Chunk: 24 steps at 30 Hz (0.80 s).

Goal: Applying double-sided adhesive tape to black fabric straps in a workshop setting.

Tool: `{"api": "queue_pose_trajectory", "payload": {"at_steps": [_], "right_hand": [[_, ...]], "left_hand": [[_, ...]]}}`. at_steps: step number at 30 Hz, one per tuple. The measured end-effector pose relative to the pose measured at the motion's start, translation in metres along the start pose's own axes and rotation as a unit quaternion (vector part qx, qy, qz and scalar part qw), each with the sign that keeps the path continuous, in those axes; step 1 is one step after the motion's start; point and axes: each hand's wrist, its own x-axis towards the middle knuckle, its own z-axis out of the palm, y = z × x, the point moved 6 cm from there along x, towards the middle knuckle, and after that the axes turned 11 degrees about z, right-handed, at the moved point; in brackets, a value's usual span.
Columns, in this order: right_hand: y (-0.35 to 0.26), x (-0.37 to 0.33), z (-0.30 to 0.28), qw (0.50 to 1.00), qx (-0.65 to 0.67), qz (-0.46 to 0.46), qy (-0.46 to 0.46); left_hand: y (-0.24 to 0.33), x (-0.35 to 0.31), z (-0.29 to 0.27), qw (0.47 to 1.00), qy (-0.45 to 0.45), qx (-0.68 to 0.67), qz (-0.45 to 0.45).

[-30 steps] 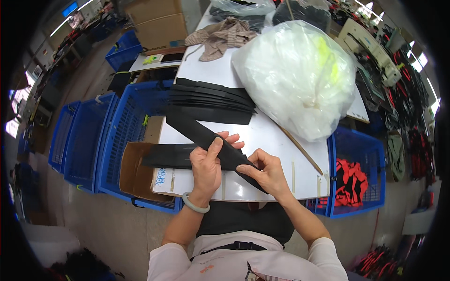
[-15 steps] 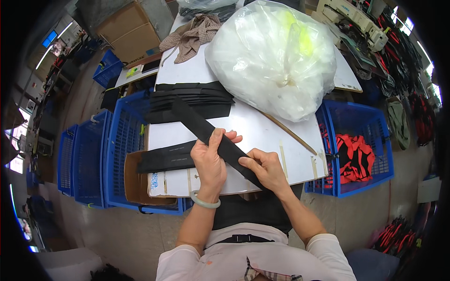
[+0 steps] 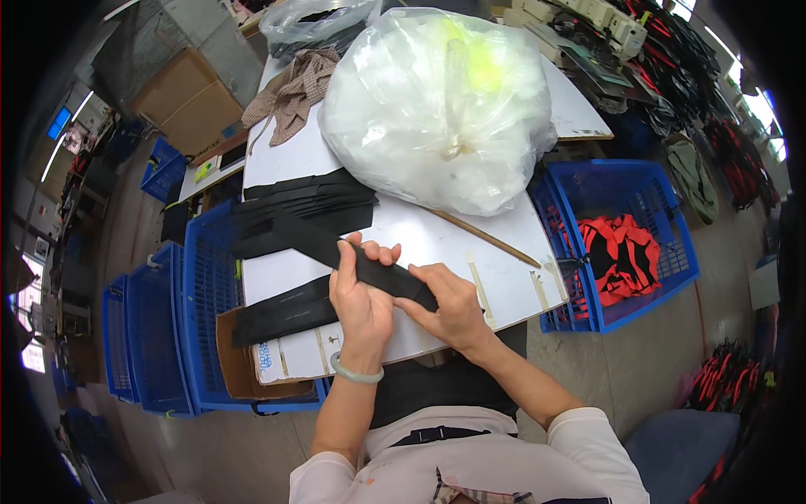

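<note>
A long black fabric strip [image 3: 369,270] slants across in front of me, its far end over a stack of similar black strips [image 3: 336,195]. My left hand [image 3: 363,294] is closed round its middle, thumb on top and fingertips showing past the far edge. Farther down, my right hand [image 3: 449,304] pinches the strip near its near end, thumb toward the left. Left of my left hand lies another pile of black strips [image 3: 285,311] with small pale print, jutting over the table's left edge.
A big clear bag of white stuffing [image 3: 437,109] covers the far part of the white table [image 3: 420,231]. Near it lie a wooden stick [image 3: 491,241] and a checked cloth [image 3: 294,94]. Blue crates [image 3: 214,286] stand left; a blue crate [image 3: 646,312] at right holds red-and-black pieces [image 3: 620,259].
My right hand has slid up the strip toward my left hand, and its near end now shows less. The view has shifted, so the table sits farther left.
</note>
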Motion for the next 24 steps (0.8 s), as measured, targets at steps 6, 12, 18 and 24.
{"api": "queue_pose_trajectory", "payload": {"at_steps": [6,12,18,24], "right_hand": [[0.007,-0.012,0.000,0.998,0.048,0.038,-0.015],[0.002,-0.013,0.003,0.998,0.061,0.021,0.006],[0.042,0.054,-0.048,0.974,-0.028,0.126,0.186],[0.089,0.113,-0.034,0.925,-0.311,0.086,0.199]], "left_hand": [[-0.017,-0.005,-0.009,0.984,-0.147,0.091,-0.046],[-0.030,-0.007,-0.023,0.989,0.008,0.130,-0.077],[-0.010,0.007,-0.042,0.985,0.096,0.138,-0.040],[-0.022,-0.019,-0.033,0.985,0.066,0.133,-0.089]]}}
